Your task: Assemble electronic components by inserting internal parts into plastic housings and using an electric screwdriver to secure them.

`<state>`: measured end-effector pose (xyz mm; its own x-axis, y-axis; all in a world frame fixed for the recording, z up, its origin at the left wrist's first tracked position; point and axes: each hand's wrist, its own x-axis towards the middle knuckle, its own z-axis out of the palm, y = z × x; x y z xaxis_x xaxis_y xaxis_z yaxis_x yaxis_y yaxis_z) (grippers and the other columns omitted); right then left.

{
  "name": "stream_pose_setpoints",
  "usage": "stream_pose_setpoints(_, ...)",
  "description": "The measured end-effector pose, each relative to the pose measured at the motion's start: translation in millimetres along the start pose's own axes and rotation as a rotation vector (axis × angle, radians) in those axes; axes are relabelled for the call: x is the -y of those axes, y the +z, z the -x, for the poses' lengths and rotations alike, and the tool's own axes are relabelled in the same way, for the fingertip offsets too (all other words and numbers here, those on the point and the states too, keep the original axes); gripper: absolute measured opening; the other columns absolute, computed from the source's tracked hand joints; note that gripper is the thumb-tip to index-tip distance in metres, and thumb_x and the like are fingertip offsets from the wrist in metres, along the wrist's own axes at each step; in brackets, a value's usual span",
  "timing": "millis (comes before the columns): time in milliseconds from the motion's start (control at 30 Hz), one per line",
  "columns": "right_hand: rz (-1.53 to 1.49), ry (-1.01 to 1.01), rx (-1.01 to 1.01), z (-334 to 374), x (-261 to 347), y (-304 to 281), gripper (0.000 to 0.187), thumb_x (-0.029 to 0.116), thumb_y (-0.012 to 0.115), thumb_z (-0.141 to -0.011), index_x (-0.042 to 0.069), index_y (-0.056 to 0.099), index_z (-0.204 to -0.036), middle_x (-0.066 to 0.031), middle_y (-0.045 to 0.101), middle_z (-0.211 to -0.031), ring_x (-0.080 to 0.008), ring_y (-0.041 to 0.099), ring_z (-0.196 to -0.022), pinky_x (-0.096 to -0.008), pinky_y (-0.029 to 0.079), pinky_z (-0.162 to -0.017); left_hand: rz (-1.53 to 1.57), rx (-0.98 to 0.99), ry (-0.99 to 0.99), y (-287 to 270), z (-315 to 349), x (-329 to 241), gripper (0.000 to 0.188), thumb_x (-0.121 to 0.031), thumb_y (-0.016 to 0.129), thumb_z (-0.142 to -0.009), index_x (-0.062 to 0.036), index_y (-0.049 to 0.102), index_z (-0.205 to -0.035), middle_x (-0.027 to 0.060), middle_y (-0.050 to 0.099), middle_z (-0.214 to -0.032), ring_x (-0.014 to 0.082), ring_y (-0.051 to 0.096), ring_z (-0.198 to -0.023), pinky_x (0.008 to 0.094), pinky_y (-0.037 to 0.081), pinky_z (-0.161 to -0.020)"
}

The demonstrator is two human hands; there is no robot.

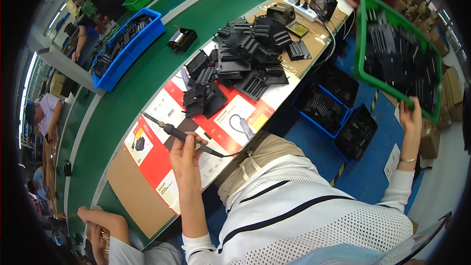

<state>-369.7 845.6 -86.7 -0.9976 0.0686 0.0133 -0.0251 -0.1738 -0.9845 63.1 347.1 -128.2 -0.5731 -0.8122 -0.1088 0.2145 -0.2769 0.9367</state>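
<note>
Left hand [185,159]: at eight o'clock, we gripped the tool [170,129].
Right hand [411,118]: at three o'clock, we gripped the bin [361,39].
Parts [240,49]: these lay heaped at twelve o'clock.

Your left forearm [192,211] points up and away from you, with your left hand [185,156] closed in a light fingertip grip. Your right arm reaches out wide to your right, its forearm [411,142] raised, and your right hand [411,113] grips, well apart from the left.
</note>
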Motion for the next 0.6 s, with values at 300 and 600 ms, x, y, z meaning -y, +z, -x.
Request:
stream_pose_setpoints(300, -0.587, 0.679, 0.624, 8.3, 88.2, 338.4, 0.018, -0.003, 0.069, -0.086, -0.001, 0.052, -0.090, -0.0091, 0.055, -0.092, -0.0190, 0.057, -0.085, -0.0379, 0.059, -0.091, 0.102, -0.092, -0.008, -19.8, 9.3, 7.5, 0.017, -0.016, 0.060, -0.100, -0.0030, 0.063, -0.110, 0.0100, 0.067, -0.095, 0.0180, 0.066, -0.092, 0.0264, 0.050, -0.081)
stream_pose_setpoints(600, -0.520, 0.805, 1.077, 209.7, 51.9, 632.5, 0.027, 0.001, 0.068, -0.088, 0.001, 0.047, -0.105, -0.0113, 0.054, -0.105, -0.0239, 0.056, -0.096, -0.0415, 0.056, -0.095, 0.078, -0.159, 0.005, -28.1, 4.9, 17.8, 0.016, -0.015, 0.059, -0.100, -0.0028, 0.063, -0.110, 0.0100, 0.068, -0.096, 0.0178, 0.067, -0.092, 0.0259, 0.050, -0.081)
